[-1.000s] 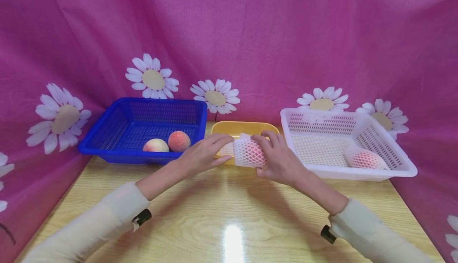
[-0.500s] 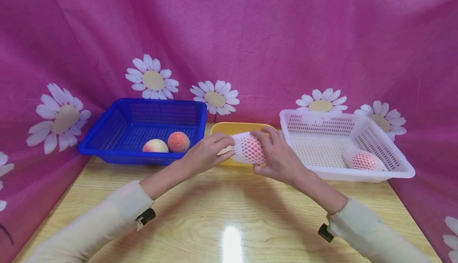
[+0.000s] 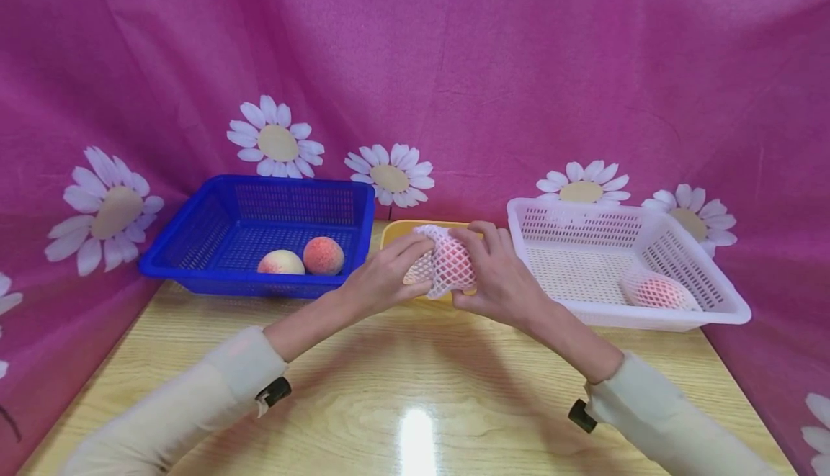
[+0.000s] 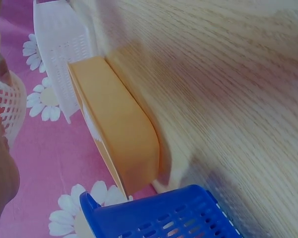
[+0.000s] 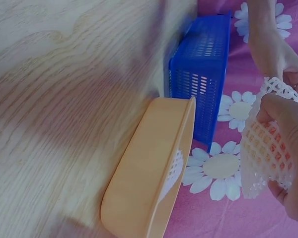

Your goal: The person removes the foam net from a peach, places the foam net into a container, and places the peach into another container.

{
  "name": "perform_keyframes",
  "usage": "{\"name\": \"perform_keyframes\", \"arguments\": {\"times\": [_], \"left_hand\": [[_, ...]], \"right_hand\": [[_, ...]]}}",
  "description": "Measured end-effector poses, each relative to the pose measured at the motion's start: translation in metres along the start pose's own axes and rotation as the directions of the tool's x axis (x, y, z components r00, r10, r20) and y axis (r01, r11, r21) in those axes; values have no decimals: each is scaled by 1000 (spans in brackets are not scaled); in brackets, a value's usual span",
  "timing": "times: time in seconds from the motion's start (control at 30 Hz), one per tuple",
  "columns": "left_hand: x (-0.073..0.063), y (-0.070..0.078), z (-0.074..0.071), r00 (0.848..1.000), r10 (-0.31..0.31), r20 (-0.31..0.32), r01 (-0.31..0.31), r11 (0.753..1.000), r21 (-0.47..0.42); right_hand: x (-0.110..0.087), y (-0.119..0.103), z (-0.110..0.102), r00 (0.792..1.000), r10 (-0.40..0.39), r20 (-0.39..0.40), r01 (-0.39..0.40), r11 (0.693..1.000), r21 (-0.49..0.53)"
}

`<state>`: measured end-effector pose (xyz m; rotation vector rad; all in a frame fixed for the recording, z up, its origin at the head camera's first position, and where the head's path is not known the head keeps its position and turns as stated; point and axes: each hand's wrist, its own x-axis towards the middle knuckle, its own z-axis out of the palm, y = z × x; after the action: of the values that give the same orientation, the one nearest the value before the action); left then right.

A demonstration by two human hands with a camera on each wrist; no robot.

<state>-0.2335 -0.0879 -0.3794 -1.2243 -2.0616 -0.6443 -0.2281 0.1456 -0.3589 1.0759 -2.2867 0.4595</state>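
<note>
A red-tinged peach in a white foam net sleeve (image 3: pixel 452 267) is held between both hands over the yellow bin (image 3: pixel 400 230). My right hand (image 3: pixel 502 281) grips the netted peach from the right, thumb below and fingers above. The left hand (image 3: pixel 381 278) pinches the left end of the sleeve, its fingertips and thumb at the net's edge. In the right wrist view, the net's flared open edge shows beside the right thumb. Only a strip of the netted peach (image 4: pixel 12 106) appears in the left wrist view.
At left, the blue basket (image 3: pixel 227 285) holds a pale peach (image 3: pixel 282 263) and a redder peach (image 3: pixel 323 256). The white basket (image 3: pixel 609 312) at right contains another netted peach (image 3: pixel 658 292). Loose white netting (image 5: pixel 173 171) lies inside the yellow bin. A flowered pink cloth hangs behind.
Both hands have drawn a little closer together and the sleeve has shifted slightly left. Its left edge, stretched toward the left hand earlier, now gathers upright between the hands.
</note>
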Motion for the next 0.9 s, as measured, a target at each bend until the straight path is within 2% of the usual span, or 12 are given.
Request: {"name": "perform_keyframes", "arguments": {"times": [0.23, 0.57, 0.67, 0.9], "left_hand": [[4, 3, 1, 998, -58, 26, 59, 996, -61], [2, -1, 2, 991, -107, 83, 120, 978, -169], [1, -2, 2, 991, -110, 77, 123, 974, -188], [-1, -4, 3, 995, -102, 17, 103, 976, -193]], "right_hand": [[6, -4, 1, 999, -41, -33, 41, 999, 12], [3, -3, 7, 998, -67, -9, 67, 997, 44], [2, -3, 8, 997, -78, 3, 77, 995, 55], [2, 1, 9, 992, -123, 18, 121, 989, 91]]}}
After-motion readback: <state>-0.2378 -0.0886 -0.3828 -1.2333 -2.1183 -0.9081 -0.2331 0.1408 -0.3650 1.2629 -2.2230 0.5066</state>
